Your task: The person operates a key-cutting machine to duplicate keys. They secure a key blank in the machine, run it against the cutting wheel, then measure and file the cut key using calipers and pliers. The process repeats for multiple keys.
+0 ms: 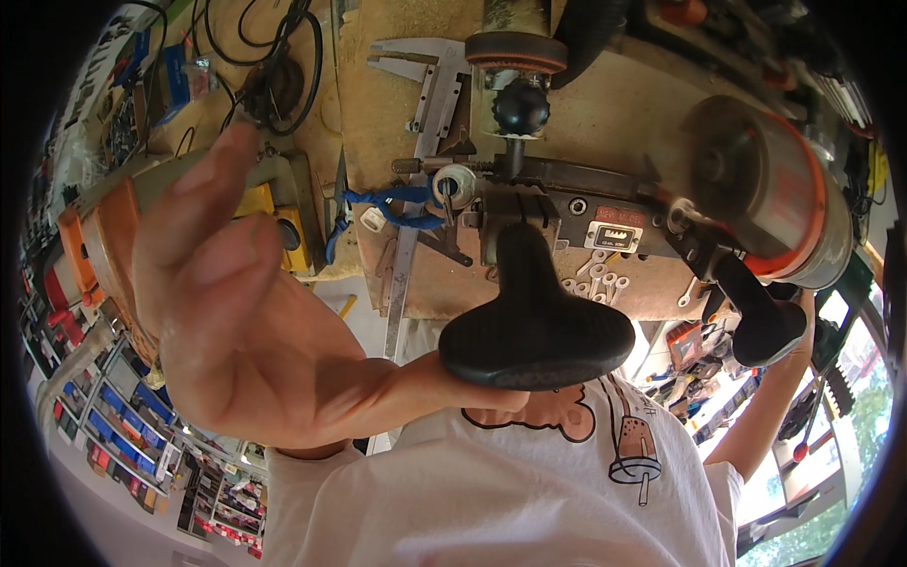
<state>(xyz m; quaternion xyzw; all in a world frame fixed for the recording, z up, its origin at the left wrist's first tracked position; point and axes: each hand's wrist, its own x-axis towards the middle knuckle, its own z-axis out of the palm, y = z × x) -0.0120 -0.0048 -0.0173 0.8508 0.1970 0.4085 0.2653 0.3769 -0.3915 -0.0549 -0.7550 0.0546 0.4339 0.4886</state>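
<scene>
My left hand (246,312) is large and blurred in the left half, its fingers stretched up and apart. Its thumb reaches right, behind the lower edge of a black T-shaped knob (539,340), and appears to touch it. The knob sticks out from a dark metal clamp block (515,217) on a workbench machine (605,198). My right forearm (779,397) rises at the far right. Its hand is mostly hidden behind a black lever handle (765,326), beside a blurred round orange-rimmed housing (784,198), so its fingers do not show.
A caliper (439,99) lies at the back on the wooden bench. Several small key-like metal pieces (600,274) lie near the front edge. A blue cord (392,203) crosses a steel ruler (402,274). Left are black cables (283,66) and a yellow tool (269,222).
</scene>
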